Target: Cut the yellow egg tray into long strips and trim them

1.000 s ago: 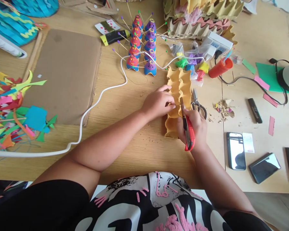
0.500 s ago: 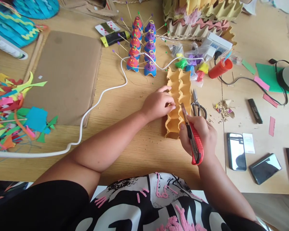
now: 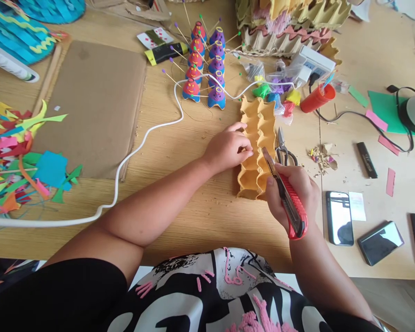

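A yellow egg carton piece (image 3: pixel 251 173) with two rows of cups lies lengthwise on the table before me. My left hand (image 3: pixel 228 147) grips its left edge, fingers curled over the rim. In my right hand (image 3: pixel 299 189) is a red box cutter (image 3: pixel 293 203), its blade out and pointing up and left over the carton's right row. Whether the blade touches the cardboard I cannot tell. Just right of the carton lie dark-handled scissors (image 3: pixel 284 150), partly beside my right hand.
Painted red and purple egg-cup figures (image 3: pixel 195 60) with pins stand behind, a white cable (image 3: pixel 148 133) crossing them. Left are a cardboard sheet (image 3: pixel 97 106) and paper scraps (image 3: pixel 17 157). Right are a red cup (image 3: pixel 317 97), a marker (image 3: pixel 366 159) and a phone (image 3: pixel 339 216). Egg trays (image 3: pixel 283 41) are stacked behind.
My right hand has moved a little to the right with the box cutter, drawing its blade slightly right across the carton. My left hand has stayed on the carton's left edge.
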Demonstrator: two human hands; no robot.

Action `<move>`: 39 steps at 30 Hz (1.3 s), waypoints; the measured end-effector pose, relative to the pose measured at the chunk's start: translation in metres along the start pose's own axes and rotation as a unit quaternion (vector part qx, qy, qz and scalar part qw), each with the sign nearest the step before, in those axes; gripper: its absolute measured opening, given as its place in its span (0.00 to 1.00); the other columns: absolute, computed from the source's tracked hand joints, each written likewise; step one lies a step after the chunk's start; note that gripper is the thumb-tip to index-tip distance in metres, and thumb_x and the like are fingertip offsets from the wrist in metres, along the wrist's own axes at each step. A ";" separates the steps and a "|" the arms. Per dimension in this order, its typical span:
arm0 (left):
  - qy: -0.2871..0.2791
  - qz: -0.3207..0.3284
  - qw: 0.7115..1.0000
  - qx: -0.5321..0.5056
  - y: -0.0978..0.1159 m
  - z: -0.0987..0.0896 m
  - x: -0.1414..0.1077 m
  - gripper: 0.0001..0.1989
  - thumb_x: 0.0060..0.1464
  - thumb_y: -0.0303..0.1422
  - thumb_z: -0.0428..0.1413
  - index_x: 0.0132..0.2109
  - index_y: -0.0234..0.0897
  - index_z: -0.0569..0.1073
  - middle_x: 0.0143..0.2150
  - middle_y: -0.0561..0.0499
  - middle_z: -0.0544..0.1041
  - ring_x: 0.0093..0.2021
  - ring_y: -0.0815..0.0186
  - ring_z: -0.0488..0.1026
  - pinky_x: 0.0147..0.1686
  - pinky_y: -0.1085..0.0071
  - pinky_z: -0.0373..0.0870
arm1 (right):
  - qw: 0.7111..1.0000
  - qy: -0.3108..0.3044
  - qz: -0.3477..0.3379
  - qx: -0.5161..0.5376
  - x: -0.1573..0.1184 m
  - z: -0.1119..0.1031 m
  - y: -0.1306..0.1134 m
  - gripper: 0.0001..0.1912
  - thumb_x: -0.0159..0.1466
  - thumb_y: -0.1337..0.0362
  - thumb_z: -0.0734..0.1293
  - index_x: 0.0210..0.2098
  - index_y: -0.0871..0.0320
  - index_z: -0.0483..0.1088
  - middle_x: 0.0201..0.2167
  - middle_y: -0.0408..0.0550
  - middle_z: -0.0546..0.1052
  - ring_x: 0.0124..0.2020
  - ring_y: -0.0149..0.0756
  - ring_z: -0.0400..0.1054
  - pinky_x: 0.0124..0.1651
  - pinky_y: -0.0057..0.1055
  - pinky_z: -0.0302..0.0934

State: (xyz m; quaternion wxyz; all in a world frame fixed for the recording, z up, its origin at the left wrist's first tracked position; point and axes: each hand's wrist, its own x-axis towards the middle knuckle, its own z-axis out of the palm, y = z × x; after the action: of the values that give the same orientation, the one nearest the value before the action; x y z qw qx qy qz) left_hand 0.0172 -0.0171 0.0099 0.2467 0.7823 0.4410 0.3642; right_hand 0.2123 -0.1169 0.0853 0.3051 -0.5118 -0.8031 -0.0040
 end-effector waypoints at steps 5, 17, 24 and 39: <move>0.004 0.002 1.000 -0.002 -0.002 0.001 -0.001 0.04 0.56 0.29 0.64 0.33 0.40 0.83 0.32 0.49 0.83 0.66 0.49 0.73 0.60 0.54 0.75 | 1.000 0.010 -0.013 0.012 0.000 0.004 0.002 0.09 0.65 0.62 0.68 0.44 0.53 0.69 0.32 0.43 0.80 0.29 0.36 0.74 0.34 0.34 0.69; 0.004 0.008 1.000 -0.004 -0.001 0.001 0.000 0.04 0.55 0.29 0.64 0.33 0.40 0.83 0.31 0.49 0.82 0.67 0.49 0.73 0.61 0.53 0.74 | 0.999 -0.025 0.028 0.016 0.008 -0.002 -0.006 0.07 0.65 0.61 0.68 0.42 0.52 0.68 0.31 0.44 0.80 0.28 0.37 0.72 0.33 0.34 0.66; 0.004 0.003 1.000 -0.008 0.000 0.001 0.000 0.04 0.55 0.29 0.64 0.33 0.40 0.83 0.31 0.50 0.82 0.67 0.50 0.73 0.61 0.53 0.74 | 0.998 -0.022 0.038 0.051 0.016 -0.006 -0.005 0.05 0.65 0.61 0.68 0.40 0.52 0.69 0.31 0.44 0.80 0.27 0.36 0.72 0.31 0.34 0.64; 0.000 -0.001 1.000 -0.011 0.001 0.001 0.000 0.05 0.55 0.29 0.63 0.32 0.40 0.82 0.31 0.50 0.82 0.67 0.50 0.72 0.62 0.53 0.74 | 0.989 -0.058 0.099 0.093 0.030 -0.008 0.009 0.04 0.65 0.60 0.68 0.38 0.51 0.69 0.28 0.41 0.79 0.24 0.33 0.69 0.29 0.33 0.63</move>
State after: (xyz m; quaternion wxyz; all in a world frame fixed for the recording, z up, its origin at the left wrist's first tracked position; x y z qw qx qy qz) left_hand 0.0186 -0.0175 0.0098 0.2554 0.7793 0.4374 0.3690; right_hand 0.2150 -0.0911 0.1042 0.3033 -0.5574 -0.7618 0.1300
